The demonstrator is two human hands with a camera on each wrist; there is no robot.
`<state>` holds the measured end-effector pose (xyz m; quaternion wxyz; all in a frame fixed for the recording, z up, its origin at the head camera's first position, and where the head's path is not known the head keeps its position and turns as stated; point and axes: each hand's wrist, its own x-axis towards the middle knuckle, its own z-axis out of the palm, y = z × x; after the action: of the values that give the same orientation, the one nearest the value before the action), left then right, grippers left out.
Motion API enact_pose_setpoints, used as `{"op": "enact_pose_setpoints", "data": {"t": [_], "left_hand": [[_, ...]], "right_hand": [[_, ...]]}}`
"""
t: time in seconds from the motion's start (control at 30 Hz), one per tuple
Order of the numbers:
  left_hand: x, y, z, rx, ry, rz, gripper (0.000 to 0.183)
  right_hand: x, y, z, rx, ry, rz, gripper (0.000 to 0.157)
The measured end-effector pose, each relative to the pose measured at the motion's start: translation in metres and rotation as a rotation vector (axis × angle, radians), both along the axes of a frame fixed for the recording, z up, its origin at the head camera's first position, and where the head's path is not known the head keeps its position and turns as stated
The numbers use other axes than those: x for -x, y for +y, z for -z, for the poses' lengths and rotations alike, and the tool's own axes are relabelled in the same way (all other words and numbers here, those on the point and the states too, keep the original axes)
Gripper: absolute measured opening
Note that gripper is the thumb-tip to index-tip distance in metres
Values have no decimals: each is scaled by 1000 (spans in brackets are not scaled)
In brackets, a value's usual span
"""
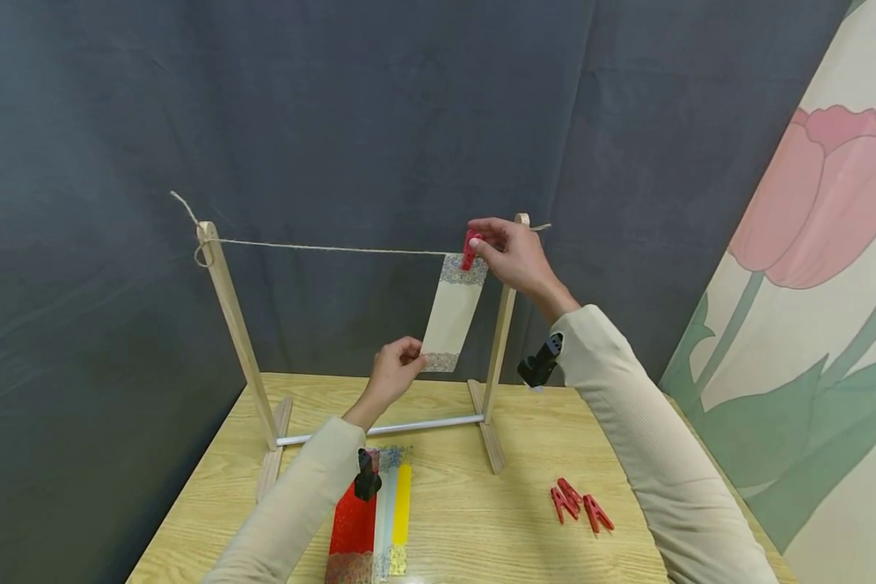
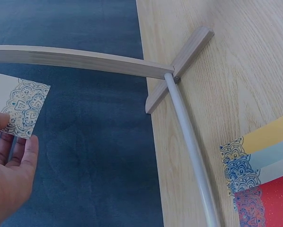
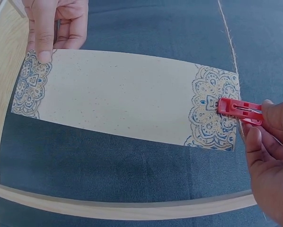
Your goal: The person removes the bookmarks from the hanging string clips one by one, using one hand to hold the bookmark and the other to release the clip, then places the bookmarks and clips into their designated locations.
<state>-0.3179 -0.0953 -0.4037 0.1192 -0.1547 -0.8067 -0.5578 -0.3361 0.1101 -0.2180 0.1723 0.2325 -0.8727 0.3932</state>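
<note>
A cream paper strip (image 1: pixel 452 312) with a blue lace pattern at both ends hangs slanted from a twine line (image 1: pixel 321 247), near its right end. My right hand (image 1: pixel 513 253) pinches a red clothespin (image 3: pixel 241 110), whose jaws lie over the strip's top edge at the twine. Lower down, my left hand (image 1: pixel 394 373) pinches the strip's bottom left corner between thumb and fingers. In the left wrist view that corner shows its patterned border (image 2: pixel 28 106) with the thumb on top.
Two wooden posts (image 1: pixel 237 332) hold the twine, joined low by a white rod (image 1: pixel 423 425). Red (image 1: pixel 354 519), pale blue and yellow (image 1: pixel 401 507) strips lie on the table under my left forearm. Several red clothespins (image 1: pixel 597 513) lie at the right. A dark curtain (image 1: pixel 380 122) hangs behind.
</note>
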Motion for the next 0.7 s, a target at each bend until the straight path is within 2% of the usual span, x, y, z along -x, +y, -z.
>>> {"op": "enact_pose_setpoints", "data": {"t": [0.27,0.7], "left_hand": [[0,1,-1,14,39,2,5],[1,1,-3,28,57,-13,4]], "right_hand": [[-1,2,0,28,2,19,32],[0,1,1,76,32,15,25]]}}
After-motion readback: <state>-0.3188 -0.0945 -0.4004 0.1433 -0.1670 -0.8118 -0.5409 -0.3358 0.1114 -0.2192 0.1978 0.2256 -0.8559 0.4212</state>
